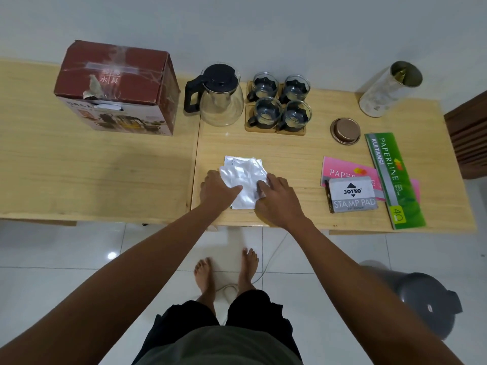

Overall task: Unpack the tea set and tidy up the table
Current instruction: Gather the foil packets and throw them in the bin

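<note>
at far left of the worktop: the red-brown carton, taped on top, sits closed-looking with its picture side toward the person. right of it, glass teapot with black lid and handle, then four glass cups in dark holders on wooden coasters, set two by two. tea set appears fully out of the box.

centre front: small heap of silvery foil packets. left hand lies flat on the heap's left edge, right hand flat on its right edge; hands apart, fingers spread, pressing rather than gripping, neither clamped on anything.

judged step: gathering the loose packets, i.e. the tidy-up half. next move calls for squaring them into one stack and pinching it; foil looks slippery.

further right: a round brown lid, a tall open canister behind it, pink and green receipt books, a stamp pad box.

surface: pale wood, two tops butted together. room: white wall, glossy white floor tiles, grey bin at lower right.
</note>
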